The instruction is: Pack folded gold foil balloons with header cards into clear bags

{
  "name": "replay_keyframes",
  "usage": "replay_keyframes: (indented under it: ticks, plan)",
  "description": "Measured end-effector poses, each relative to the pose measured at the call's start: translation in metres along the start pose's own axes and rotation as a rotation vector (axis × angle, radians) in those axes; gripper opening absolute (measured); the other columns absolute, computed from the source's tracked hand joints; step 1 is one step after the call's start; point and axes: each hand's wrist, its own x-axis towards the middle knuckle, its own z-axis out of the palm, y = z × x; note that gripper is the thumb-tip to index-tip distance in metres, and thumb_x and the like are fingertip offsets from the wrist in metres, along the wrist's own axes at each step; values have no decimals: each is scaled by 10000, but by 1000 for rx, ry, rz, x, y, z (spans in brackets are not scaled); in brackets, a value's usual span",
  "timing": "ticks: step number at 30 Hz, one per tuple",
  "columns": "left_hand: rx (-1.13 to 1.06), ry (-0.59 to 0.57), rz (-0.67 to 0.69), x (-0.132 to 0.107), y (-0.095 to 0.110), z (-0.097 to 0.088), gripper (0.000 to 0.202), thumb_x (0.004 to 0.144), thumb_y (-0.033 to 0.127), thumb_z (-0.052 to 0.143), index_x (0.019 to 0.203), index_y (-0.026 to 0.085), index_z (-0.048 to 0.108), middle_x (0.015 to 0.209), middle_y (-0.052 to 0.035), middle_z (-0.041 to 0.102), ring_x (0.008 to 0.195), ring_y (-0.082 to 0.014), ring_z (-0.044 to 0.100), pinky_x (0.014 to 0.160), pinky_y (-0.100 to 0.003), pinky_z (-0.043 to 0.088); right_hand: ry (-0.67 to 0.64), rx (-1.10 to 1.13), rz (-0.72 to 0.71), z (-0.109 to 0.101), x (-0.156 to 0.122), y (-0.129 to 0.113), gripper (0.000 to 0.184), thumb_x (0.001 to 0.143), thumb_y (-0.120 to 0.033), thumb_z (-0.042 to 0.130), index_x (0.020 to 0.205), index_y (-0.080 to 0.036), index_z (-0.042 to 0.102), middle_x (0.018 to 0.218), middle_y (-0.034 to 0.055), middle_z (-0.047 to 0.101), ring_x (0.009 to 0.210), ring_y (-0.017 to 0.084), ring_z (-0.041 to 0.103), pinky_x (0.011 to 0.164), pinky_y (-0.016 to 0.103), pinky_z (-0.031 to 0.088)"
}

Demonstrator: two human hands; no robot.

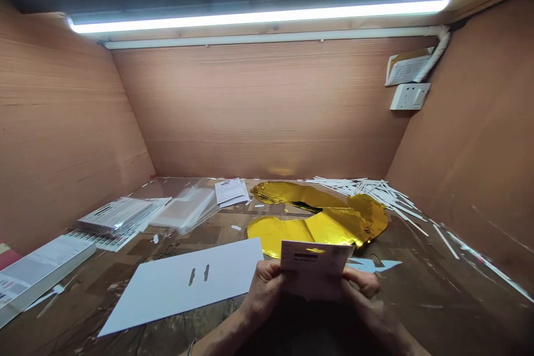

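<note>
Between my two hands I hold up a printed header card (316, 278) with a hang slot near its top; its small print is too dark to read. My left hand (267, 283) pinches its left edge, and my right hand (365, 289) pinches its right edge. Just left of my left hand lies a large white card sheet (175, 289) with two hang slots cut in it. Beyond the card, gold foil pieces (325, 228) lie on the table, one partly hidden by the card. A pale blue-white scrap (386, 265) shows behind my right hand.
Clear plastic sleeves (186, 206) and printed cards (231, 192) lie at the back left. Near them is a stack of packed cards (117, 214). A white box (45, 272) sits at the left edge. Loose white strips (371, 192) spread along the back right.
</note>
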Motion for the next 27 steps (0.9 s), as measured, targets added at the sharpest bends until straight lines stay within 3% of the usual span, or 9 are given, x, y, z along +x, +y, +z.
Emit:
replay_keyframes:
  ticks: [3,5,11,15,17,18,22,24,27]
  plan:
    - [80,75,110,5,23,3,245,688,314,632,865,153,688,774,-35,674,733,-197,583,669,-275,460,105,-77,-86,-10,10,-24,267,796,-332,456,776,-189,680,688,29,640,621,163,554,591,240,439]
    - [128,105,155,10,27,0,248,668,283,652,886,170,682,778,-29,674,739,-197,580,695,-280,455,125,-99,-125,-14,15,-29,229,789,-298,469,785,-190,670,719,28,635,655,156,549,623,235,426]
    - [171,-85,-48,17,-12,-12,208,669,334,630,774,169,701,687,-36,670,768,-239,591,695,-324,472,-10,-145,-41,4,7,19,339,825,-292,382,607,-153,602,548,-31,525,536,106,481,520,196,373]
    - [20,-20,-109,28,-14,-2,270,644,317,647,850,143,661,743,-41,668,757,-229,600,666,-329,482,-36,-156,9,-4,17,33,327,824,-326,403,643,-153,614,557,-42,562,536,101,520,490,172,385]
    - [-76,5,-154,36,-11,5,365,620,320,665,922,123,613,783,-58,664,697,-218,609,610,-322,488,32,-246,55,-31,34,36,264,807,-355,438,764,-182,633,660,-34,625,594,110,566,527,173,414]
    - [-98,23,-181,40,-11,7,413,606,329,674,947,113,587,783,-69,662,651,-211,611,568,-314,487,147,-393,105,-50,44,41,240,793,-382,457,860,-224,624,760,-35,649,663,114,587,584,179,431]
    - [16,127,-257,46,-15,2,537,593,362,673,1015,89,484,822,-121,650,636,-212,618,556,-305,489,432,-634,278,-143,88,92,378,761,-356,493,1064,-136,546,1050,168,575,969,271,521,758,352,384]
    - [301,172,-242,42,-13,-5,581,628,371,638,1091,91,429,887,-141,635,753,-240,614,646,-345,489,491,-734,388,-184,106,129,377,745,-316,518,1024,-68,574,1064,273,534,1005,339,486,728,397,354]
    - [1034,200,-121,35,-9,-16,636,649,411,604,1168,100,408,1025,-194,574,932,-325,546,745,-464,442,525,-844,532,-223,118,178,358,691,-334,593,940,-79,625,1032,327,530,978,394,486,624,429,313]
